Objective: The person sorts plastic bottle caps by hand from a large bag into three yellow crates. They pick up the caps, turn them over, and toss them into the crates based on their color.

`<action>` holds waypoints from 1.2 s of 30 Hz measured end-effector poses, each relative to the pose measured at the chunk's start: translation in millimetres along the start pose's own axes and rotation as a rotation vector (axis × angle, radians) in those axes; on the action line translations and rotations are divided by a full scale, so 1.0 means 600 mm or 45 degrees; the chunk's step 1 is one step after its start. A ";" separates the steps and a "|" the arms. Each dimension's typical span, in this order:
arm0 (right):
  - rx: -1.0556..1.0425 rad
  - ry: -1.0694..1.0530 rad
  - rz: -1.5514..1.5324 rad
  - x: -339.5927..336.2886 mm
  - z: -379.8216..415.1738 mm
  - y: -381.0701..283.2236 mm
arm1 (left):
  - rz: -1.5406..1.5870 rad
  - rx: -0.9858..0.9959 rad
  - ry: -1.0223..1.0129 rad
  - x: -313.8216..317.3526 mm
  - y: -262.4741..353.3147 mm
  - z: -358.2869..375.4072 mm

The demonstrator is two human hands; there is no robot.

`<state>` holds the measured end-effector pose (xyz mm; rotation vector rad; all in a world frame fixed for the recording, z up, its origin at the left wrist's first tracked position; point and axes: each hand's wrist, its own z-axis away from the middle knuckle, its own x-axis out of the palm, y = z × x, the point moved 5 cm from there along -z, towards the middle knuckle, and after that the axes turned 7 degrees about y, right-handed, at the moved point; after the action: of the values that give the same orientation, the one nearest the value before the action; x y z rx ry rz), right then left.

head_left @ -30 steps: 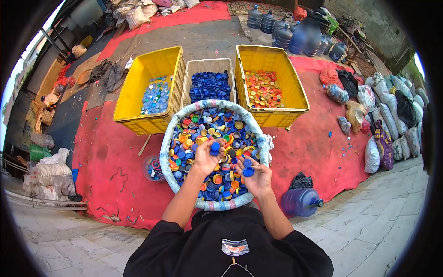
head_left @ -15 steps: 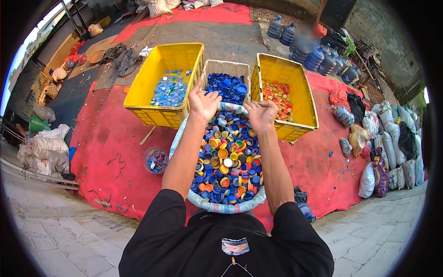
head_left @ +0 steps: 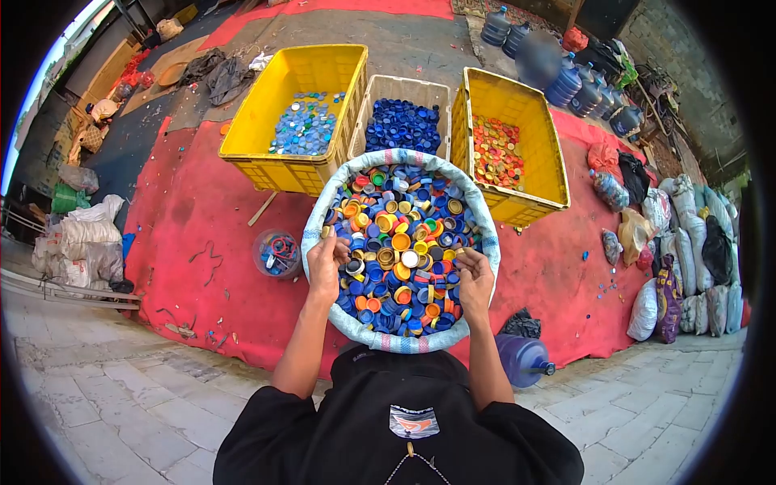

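Observation:
A round sack with a rolled fabric rim (head_left: 318,212), full of mixed coloured bottle caps (head_left: 402,241), stands before me. My left hand (head_left: 326,263) is over its left side, fingers curled at a yellowish cap. Over the right side, my right hand (head_left: 475,275) has its fingertips pinched at a small yellowish cap. Beyond the sack is a white crate (head_left: 443,93) with dark blue caps. A yellow crate (head_left: 242,121) to its left holds light blue and green caps; another yellow crate (head_left: 554,162) to its right holds orange, red and yellow caps.
A clear tub (head_left: 276,253) with small items sits left of the sack on the red mat (head_left: 186,218). A large water bottle (head_left: 524,360) lies at the lower right. Filled sacks (head_left: 691,242) line the right side; more bags (head_left: 81,250) are at the left.
Both hands have drawn back from near the white crate to over the sack, and their fingers have curled in. Two larger blue caps above the white crate are no longer seen.

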<state>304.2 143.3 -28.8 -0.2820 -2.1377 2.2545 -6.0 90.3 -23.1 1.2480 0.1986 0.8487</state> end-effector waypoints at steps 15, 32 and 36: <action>-0.739 -0.408 1.147 0.059 0.108 -0.093 | -0.429 0.224 -0.175 0.032 -0.068 0.082; -0.289 -0.091 0.425 0.000 0.074 -0.032 | -0.902 0.423 -0.317 0.098 -0.069 0.111; 0.050 0.013 -0.388 -0.035 0.067 -0.029 | -1.045 0.688 -0.352 0.132 -0.081 0.114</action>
<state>316.9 101.9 -7.1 0.0323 -1.9704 2.1129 109.4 87.8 -18.3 1.5829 0.6917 -0.1066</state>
